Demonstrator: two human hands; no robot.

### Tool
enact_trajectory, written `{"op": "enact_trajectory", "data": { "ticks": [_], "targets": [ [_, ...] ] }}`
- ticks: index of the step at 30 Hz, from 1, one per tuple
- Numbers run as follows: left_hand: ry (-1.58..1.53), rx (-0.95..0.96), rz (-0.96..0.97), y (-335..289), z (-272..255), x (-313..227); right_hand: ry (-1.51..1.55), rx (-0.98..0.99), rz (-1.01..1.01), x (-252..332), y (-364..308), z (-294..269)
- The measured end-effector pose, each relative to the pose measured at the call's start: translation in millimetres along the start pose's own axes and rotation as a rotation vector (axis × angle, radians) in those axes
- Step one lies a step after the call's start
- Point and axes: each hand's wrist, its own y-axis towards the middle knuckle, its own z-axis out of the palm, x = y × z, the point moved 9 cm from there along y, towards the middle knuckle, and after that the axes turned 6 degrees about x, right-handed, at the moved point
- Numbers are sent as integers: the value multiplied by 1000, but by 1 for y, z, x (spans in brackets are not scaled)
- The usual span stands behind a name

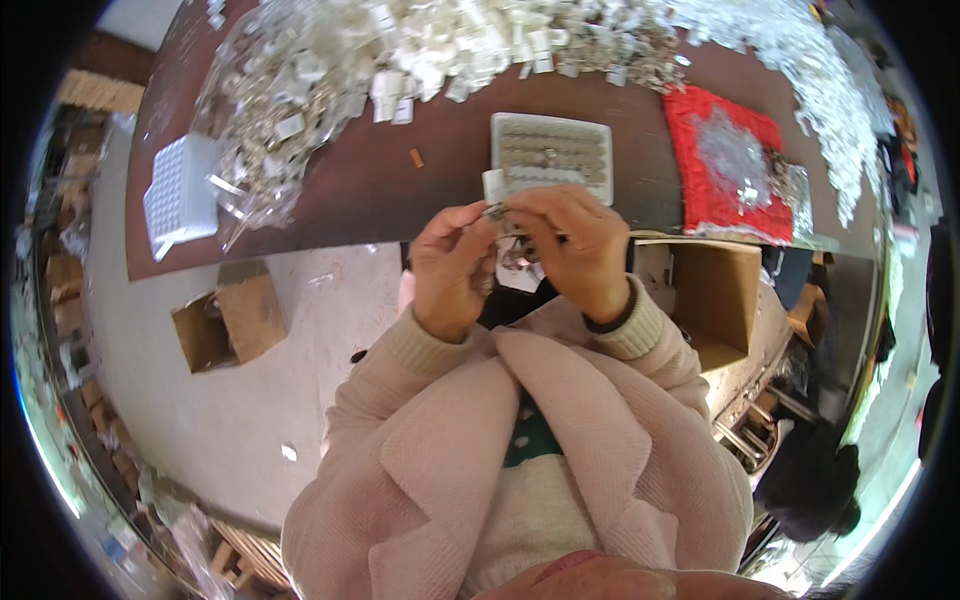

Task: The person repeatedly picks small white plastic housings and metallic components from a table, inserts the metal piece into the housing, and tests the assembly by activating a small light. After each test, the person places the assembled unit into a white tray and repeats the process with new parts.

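In front of my chest, at the table's near edge, my left hand and my right hand meet with their fingertips together. A small white card sticks up from the pinch of my left hand, with a tiny dark metallic piece at its lower end. My right thumb and forefinger close on that same spot; what exactly they grip is too small to tell. Just beyond my fingers lies a shallow white tray holding rows of small pieces. My right hand overlaps its near edge.
A large heap of small white cards and metallic pieces spreads over the table's far side. White perforated trays stand left. On the right lie a red sheet with clear plastic bags and more clear packets. Cardboard boxes sit below.
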Motion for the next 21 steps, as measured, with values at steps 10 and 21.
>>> {"op": "enact_trajectory", "data": {
  "ticks": [10, 21],
  "targets": [
    [86, 156, 39, -1, 22, -5, 53, 15, -101, 17, -18, -12],
    [-130, 237, -122, -20, 32, 5, 941, 116, 525, -33, -26, 13]
  ]
}}
